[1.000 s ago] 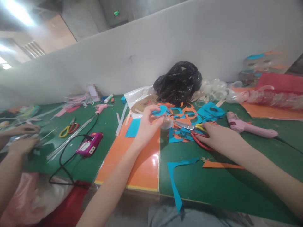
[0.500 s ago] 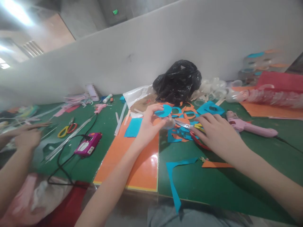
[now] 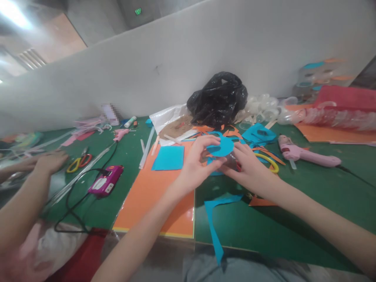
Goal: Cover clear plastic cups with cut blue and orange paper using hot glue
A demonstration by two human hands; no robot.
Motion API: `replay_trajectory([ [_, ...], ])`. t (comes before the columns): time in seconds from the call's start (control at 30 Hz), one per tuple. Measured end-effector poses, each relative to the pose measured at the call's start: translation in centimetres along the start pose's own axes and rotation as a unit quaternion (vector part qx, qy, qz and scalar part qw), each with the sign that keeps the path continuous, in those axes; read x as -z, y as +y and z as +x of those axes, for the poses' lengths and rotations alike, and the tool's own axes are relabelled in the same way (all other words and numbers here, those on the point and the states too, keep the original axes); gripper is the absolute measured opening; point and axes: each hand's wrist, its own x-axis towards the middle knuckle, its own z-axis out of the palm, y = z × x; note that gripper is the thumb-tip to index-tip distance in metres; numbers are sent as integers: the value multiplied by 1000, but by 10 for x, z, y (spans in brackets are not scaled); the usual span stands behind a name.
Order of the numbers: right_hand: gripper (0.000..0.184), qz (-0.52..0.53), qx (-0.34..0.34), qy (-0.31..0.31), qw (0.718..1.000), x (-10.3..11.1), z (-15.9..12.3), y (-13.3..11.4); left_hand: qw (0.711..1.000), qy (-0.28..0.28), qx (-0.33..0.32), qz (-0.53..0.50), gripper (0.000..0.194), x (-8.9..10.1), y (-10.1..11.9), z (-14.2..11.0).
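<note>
A blue foam disc [image 3: 221, 147] on a green cutting mat [image 3: 293, 231], beside an orange foam sheet [image 3: 152, 196].

Bright ceiling light [image 3: 11, 8], warped edges, soft blur

On my feed, the body I'm working through is a person's: a bare left hand [image 3: 199, 166] and a bare right hand [image 3: 252, 170], both slim, with long, tapering fingers. A smooth, bare left forearm [image 3: 141, 231] and right forearm [image 3: 323, 223] narrow towards the wrists. At the bottom edge I see soft, creased grey clothing [image 3: 235, 270].
</note>
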Motion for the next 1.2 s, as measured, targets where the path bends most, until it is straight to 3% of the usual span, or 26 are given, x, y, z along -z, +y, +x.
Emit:
replay_trajectory([
  [0.2, 25, 107, -75, 2, 991, 5, 4, -4, 1000, 3, 9, 20, 51, -2, 2, -3],
  [0.43, 27, 135, -172, 9, 976, 12, 6, -4, 996, -16, 85, 36, 46, 1, -1, -6],
  [0.67, 33, 179, -180, 1, 967, 12, 5, -1, 994, -46, 88, 37, 40, -2, 0, -6],
  [0.87, 33, 185, -180, -6, 966, 11, 5, 2, 994, -48, 91, 29, 46, -1, 0, -8],
  [1.03, 40, 267, -155, -28, 951, 8, 5, 1, 995, -55, 47, 66, 45, 0, -1, -8],
  [1.2, 39, 264, -149, -27, 953, 6, 3, 2, 992, -68, -13, 105, 43, 2, 0, -6],
])
